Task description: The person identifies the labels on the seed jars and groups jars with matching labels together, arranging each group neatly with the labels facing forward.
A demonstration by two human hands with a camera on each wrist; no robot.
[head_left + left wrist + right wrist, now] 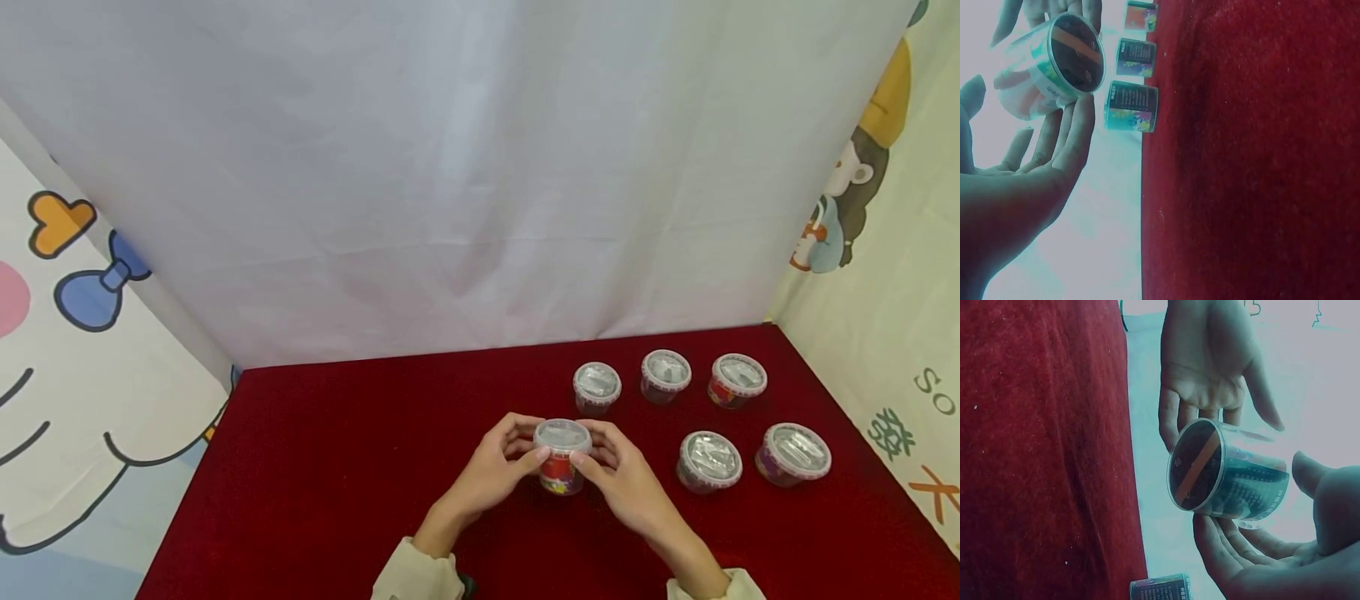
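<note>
Both hands hold a small clear plastic tub (559, 472) with a whitish lid and a red printed label, lid up in the head view. My left hand (491, 468) grips its left side and my right hand (624, 477) its right side, thumbs toward the front. In the left wrist view, the tub's dark base (1077, 55) with an orange-brown strip shows, raised off the cloth. The right wrist view shows the same base (1194, 467) tilted toward the camera, with fingers round the wall. What is inside cannot be made out.
Several similar lidded tubs stand on the dark red cloth (337, 483) to the right: a back row with one tub (666, 375) in its middle, and two nearer, including a tub (708, 460) right of my right hand. A white curtain (450, 208) closes off the back.
</note>
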